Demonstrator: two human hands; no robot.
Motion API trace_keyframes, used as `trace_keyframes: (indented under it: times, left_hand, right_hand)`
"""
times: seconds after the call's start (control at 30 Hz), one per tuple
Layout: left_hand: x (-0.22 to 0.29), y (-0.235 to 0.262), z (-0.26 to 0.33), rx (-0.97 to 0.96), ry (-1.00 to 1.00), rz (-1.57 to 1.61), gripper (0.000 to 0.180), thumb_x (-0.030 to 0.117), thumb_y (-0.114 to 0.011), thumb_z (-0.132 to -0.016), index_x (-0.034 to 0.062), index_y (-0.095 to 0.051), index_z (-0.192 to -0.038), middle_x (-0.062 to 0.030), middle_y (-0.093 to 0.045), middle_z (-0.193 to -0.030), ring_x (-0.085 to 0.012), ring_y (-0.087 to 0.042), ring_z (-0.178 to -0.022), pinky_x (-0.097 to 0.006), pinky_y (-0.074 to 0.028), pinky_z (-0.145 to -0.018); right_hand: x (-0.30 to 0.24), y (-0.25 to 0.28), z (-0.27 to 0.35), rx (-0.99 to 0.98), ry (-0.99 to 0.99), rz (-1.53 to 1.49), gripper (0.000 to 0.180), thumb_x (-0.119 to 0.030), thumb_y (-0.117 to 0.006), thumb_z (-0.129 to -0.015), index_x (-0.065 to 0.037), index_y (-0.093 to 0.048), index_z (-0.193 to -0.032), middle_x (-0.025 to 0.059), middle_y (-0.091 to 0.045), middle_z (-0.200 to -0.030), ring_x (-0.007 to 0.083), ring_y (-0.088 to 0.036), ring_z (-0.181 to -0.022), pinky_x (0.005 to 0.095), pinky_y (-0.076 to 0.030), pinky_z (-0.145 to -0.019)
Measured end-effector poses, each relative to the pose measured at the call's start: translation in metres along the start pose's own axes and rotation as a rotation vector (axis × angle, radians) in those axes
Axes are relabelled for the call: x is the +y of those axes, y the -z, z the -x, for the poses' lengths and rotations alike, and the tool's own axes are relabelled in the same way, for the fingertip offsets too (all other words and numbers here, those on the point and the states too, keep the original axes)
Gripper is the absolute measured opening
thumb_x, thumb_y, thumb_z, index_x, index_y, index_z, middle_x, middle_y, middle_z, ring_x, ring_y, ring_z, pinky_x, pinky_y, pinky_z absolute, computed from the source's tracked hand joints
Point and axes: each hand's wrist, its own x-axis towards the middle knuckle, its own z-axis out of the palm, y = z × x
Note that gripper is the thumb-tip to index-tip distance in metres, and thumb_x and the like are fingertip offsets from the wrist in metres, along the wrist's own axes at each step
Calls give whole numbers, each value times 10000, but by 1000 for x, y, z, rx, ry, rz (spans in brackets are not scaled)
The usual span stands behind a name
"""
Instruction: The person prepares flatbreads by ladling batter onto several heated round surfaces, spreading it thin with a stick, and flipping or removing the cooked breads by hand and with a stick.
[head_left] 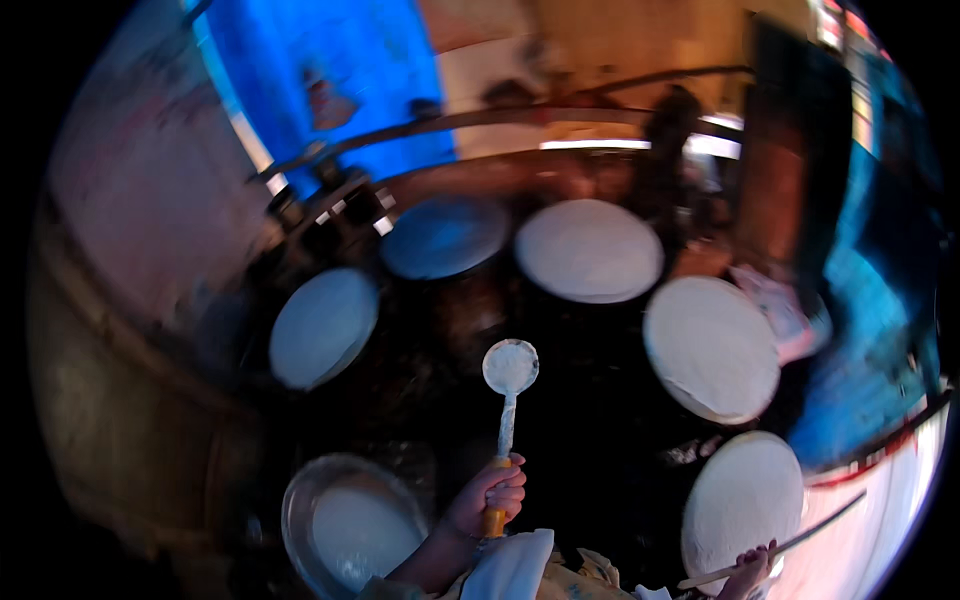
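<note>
My left hand point(490, 495) is closed around the yellow handle of a ladle point(511, 368), its round bowl pointing away from me and coated white. Just left of that forearm sits a wide basin point(296, 515) with white liquid point(365, 535) in it. At the lower right, my right hand point(752, 572) grips a thin wooden stick point(825, 520), which slants up to the right. This hand is beside the near edge of a round white surface point(745, 500), partly covering it. Whether the stick touches that surface, I cannot tell.
More round white surfaces curve around me: one at the right point(712, 350), one at the back point(590, 250), one at the left point(325, 328). A bluish round one point(445, 237) stands back left. A rail point(500, 118) crosses behind. Blue sheeting point(350, 60) hangs beyond.
</note>
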Motion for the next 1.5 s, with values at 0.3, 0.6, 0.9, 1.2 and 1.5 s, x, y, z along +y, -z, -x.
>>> trace_keyframes:
  times: [0.3,0.6,0.9,1.2,1.5]
  left_hand:
    - [81,192,134,491,-853,125,148,181,-562,-852,90,-456,-802,18,-430,-582,-53,-427,-473,-170,-337,-402]
    - [128,302,183,1536,-12,-1152,327,89,-505,-746,-42,-441,-1039,-250,-580,-969,-360,-562,-960,-387,-467,-781]
    - [26,312,133,689,-622,-122,187,69,-546,-781,65,-454,-944,-44,-490,-633,-102,-479,-486,-220,-381,-420]
    - [29,173,189,424,-1081,-59,254,7,-485,-820,99,-393,-1038,29,-346,-538,-40,-321,-388,-184,-234,-332]
    - [-5,81,284,476,-1434,-247,280,-26,-466,-809,113,-402,-1043,26,-337,-512,-35,-305,-361,-190,-210,-322]
  right_hand:
    - [87,-264,209,-1257,-278,453,360,-34,-477,-827,-47,-475,-1186,-27,-399,-496,62,-374,-340,215,-354,-284]
    - [74,-353,342,-1703,-309,966,415,-29,-467,-837,-21,-443,-1251,-50,-441,-553,29,-357,-361,178,-314,-331]
    - [111,-376,415,-2136,-486,1303,405,-112,-490,-883,-105,-433,-1284,-86,-351,-554,17,-320,-436,176,-262,-391]
    - [109,-403,429,-2491,-303,1108,376,-130,-535,-864,-32,-478,-1223,52,-623,-1001,122,-555,-919,257,-427,-820]
    - [64,-428,470,-2859,74,195,376,-92,-547,-845,-20,-490,-1209,148,-620,-1002,170,-587,-935,272,-433,-819]
